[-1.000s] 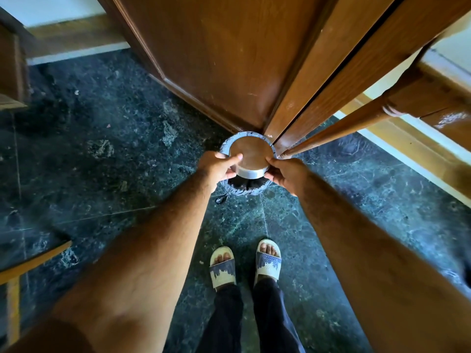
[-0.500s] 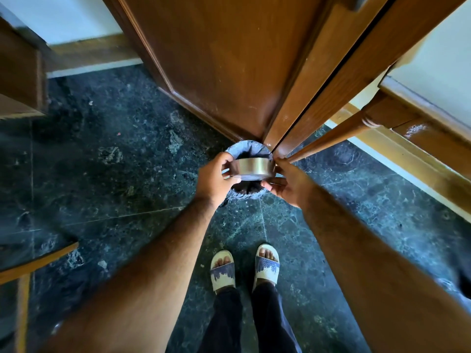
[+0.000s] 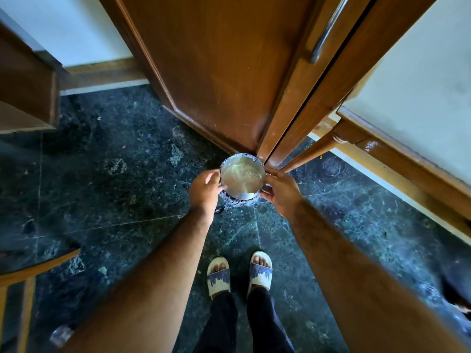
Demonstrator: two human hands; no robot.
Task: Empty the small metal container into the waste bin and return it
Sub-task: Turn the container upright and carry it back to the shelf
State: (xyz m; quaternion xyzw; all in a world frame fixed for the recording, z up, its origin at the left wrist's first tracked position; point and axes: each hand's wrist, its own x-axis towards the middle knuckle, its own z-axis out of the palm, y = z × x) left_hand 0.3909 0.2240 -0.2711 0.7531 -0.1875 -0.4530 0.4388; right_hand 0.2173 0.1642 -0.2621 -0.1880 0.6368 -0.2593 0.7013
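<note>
The small round metal container (image 3: 242,177) is held over the waste bin (image 3: 235,200), its open mouth turned up toward me, with a few pale crumbs stuck inside. My left hand (image 3: 205,191) grips its left rim and my right hand (image 3: 280,191) grips its right rim. The bin is a small round one lined with a dark bag, standing on the floor against the corner of the wooden door. Most of the bin is hidden behind the container and my hands.
A brown wooden door (image 3: 224,72) with a metal handle (image 3: 328,29) stands just behind the bin. A wooden furniture leg (image 3: 313,149) slants down at the right. Dark green marble floor (image 3: 114,187) surrounds my sandalled feet (image 3: 239,273). Wooden furniture edges sit at far left.
The container was upside down over the bin, then tipped on its side, and now faces up. My head and view have risen a little.
</note>
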